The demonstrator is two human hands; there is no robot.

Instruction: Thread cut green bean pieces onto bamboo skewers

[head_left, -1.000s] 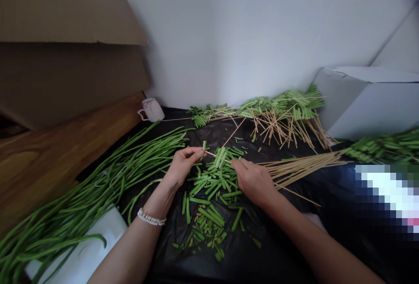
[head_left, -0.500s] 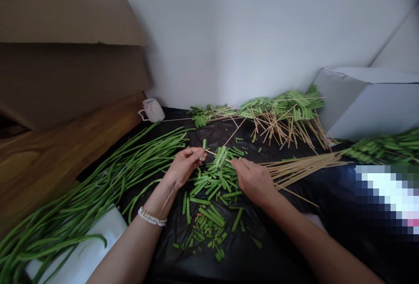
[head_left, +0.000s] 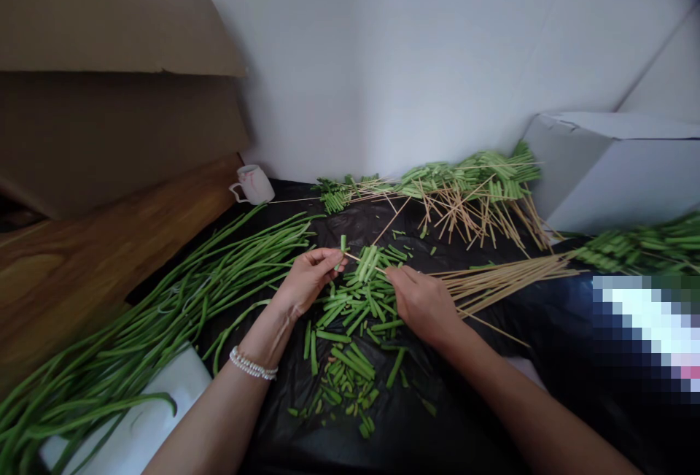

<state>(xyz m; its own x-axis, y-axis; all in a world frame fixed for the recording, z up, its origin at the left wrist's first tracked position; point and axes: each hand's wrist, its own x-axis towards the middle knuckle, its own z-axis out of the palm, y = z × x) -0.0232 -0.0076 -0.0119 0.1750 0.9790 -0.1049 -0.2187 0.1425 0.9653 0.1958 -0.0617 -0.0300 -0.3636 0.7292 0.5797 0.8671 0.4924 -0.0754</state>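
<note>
Left of the heap of cut green bean pieces [head_left: 350,318], whole long beans [head_left: 136,314] lie in a loose pile on a black plastic sheet [head_left: 453,409], and a white mug [head_left: 255,184] stands farther off beside a wooden board [head_left: 109,241]. At the heap's left edge, the left hand [head_left: 309,278], with a beaded bracelet [head_left: 251,363] on its wrist, is closed in a pinch on a short bean piece [head_left: 343,243], which stands upright at the tip of a bamboo skewer [head_left: 365,260]. The skewer crosses above the heap, its long axis nearly level from left to right and dipping slightly rightward. A small bunch of bean pieces sits along its middle; whether they are threaded on it cannot be confirmed. The left hand is nearer the bean piece. At the heap's right edge, the right hand [head_left: 424,307] is closed on the skewer's right end. Farther right lie fanned bare skewers [head_left: 503,282], while skewers loaded with bean pieces [head_left: 470,179] lie beyond the heap, short of a white box [head_left: 607,168].
</note>
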